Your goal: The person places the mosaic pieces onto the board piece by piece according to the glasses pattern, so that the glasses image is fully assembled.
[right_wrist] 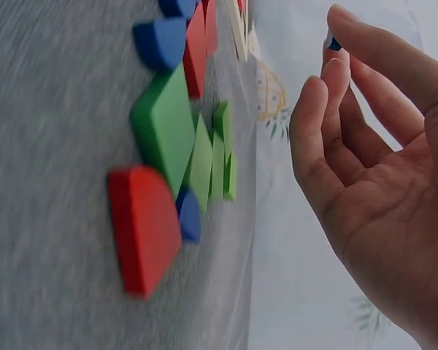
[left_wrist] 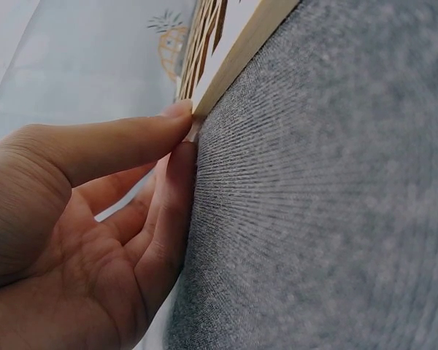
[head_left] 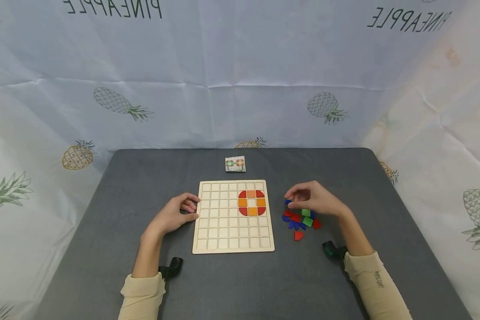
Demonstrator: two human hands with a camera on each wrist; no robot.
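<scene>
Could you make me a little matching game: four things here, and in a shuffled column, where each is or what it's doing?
1. Left hand
2. Right hand
3. Patterned card
4. Orange squares

A. Lying beyond the grid board's far edge
B. Set in the grid board
C. Touching the grid board's left edge
D. Pinching a blue piece

Pairs: 1-C, 2-D, 3-A, 4-B

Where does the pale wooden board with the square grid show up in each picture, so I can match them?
Head: the pale wooden grid board lies just below the picture's centre, on the dark grey table.
Left wrist: the board juts in at the top, near the middle, touched by the left hand.
Right wrist: only a thin sliver, at the top just right of centre.
Shared landmark: the white pineapple-print cloth.
</scene>
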